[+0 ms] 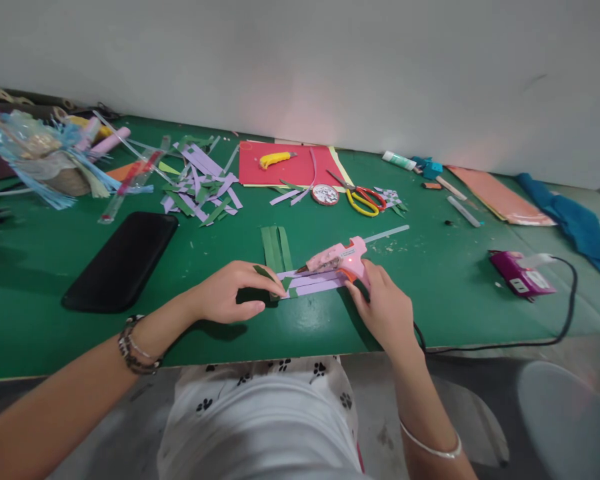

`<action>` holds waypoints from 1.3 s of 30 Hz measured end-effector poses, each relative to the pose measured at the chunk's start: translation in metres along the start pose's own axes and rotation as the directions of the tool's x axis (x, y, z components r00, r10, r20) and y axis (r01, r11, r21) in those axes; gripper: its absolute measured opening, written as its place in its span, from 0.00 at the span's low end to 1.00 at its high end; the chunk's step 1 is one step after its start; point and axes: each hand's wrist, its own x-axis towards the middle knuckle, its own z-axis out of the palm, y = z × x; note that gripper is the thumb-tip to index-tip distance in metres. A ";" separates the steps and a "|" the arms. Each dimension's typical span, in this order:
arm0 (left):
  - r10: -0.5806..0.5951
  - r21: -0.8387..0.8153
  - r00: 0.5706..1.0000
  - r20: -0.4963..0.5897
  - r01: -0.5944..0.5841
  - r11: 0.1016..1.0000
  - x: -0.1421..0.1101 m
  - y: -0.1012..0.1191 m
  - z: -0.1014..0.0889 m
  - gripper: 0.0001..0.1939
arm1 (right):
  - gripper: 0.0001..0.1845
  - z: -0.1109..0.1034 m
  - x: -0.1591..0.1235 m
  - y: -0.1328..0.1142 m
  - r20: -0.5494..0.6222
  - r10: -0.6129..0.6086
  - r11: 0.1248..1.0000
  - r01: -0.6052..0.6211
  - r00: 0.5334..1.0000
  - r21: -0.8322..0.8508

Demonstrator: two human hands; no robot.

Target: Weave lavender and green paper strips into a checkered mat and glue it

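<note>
My right hand (383,303) is wrapped round the handle of a pink hot glue gun (347,257). A clear glue stick (387,233) sticks out of the gun's back end. Its nozzle points left, just over lilac paper strips (320,283) that cross green paper strips (276,248) on the table. At the left end of the lilac strips, the fingertips of my left hand (240,290) hold down a green strip, with the thumb a little apart. Part of the crossing is hidden under those fingers.
A black phone-like slab (123,263) lies left. Behind are cut paper scraps (205,180), a yellow utility knife (277,159) on red paper (253,173), and scissors (363,200). A black cord (505,347) runs from the purple power adapter (523,273) along the front edge.
</note>
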 end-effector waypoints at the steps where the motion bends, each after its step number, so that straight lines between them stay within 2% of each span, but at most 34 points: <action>1: 0.001 -0.001 1.000 -0.003 -0.001 1.000 0.000 0.000 0.000 0.15 | 0.20 -0.001 0.000 0.001 -0.001 0.008 1.000 -0.008 1.000 0.000; 8: -0.043 -0.016 0.999 0.007 0.043 0.999 0.000 0.001 0.000 0.17 | 0.20 -0.003 -0.002 0.009 -0.014 0.049 0.999 -0.049 0.999 0.007; 16: 0.005 -0.012 1.000 -0.027 -0.006 1.000 0.000 0.000 0.000 0.18 | 0.21 -0.001 -0.005 0.020 -0.021 0.079 0.995 -0.080 0.997 -0.052; 28: 0.003 -0.005 1.000 -0.029 -0.003 1.000 0.001 0.000 0.000 0.21 | 0.21 -0.007 -0.006 0.030 -0.005 0.109 0.989 -0.109 0.994 -0.104; 39: 0.037 0.003 0.998 -0.057 -0.037 0.999 0.000 0.000 0.001 0.21 | 0.20 -0.012 -0.006 0.041 -0.066 0.136 0.970 -0.146 0.988 -0.193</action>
